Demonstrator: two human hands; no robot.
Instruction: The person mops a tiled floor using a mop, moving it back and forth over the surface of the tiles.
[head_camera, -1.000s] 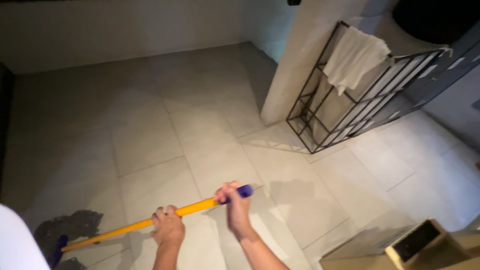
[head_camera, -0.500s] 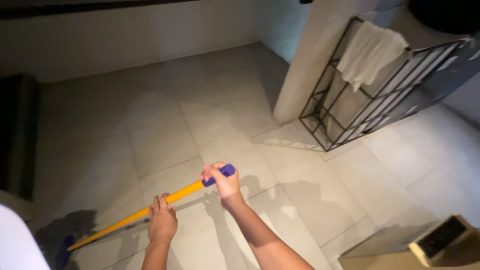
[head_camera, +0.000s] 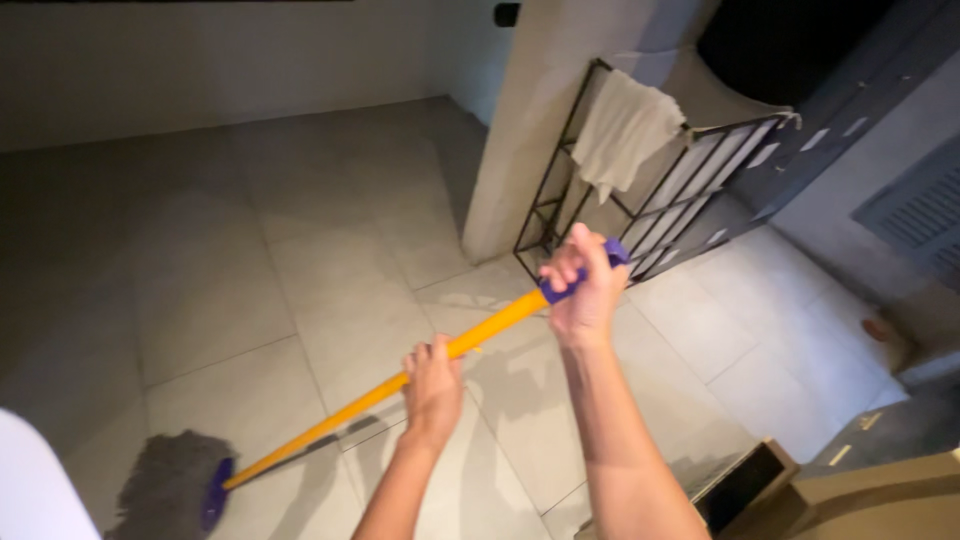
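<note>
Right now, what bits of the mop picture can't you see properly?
All in the head view:
- Mop head: its bottom is cut off by the lower edge.
- Purple handle end: mostly covered by the right hand.
- White shape: cut off at the corner, unclear what it is.
- Rack: partly hidden behind the white cloth.

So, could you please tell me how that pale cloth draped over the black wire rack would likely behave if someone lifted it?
The cloth would probably be floppy: it sags in soft folds over the rack bar. It likely weighs little, since it hangs thin from the slender frame. It may slide off easily, because it seems only draped there, with nothing visibly pinning it.
</note>
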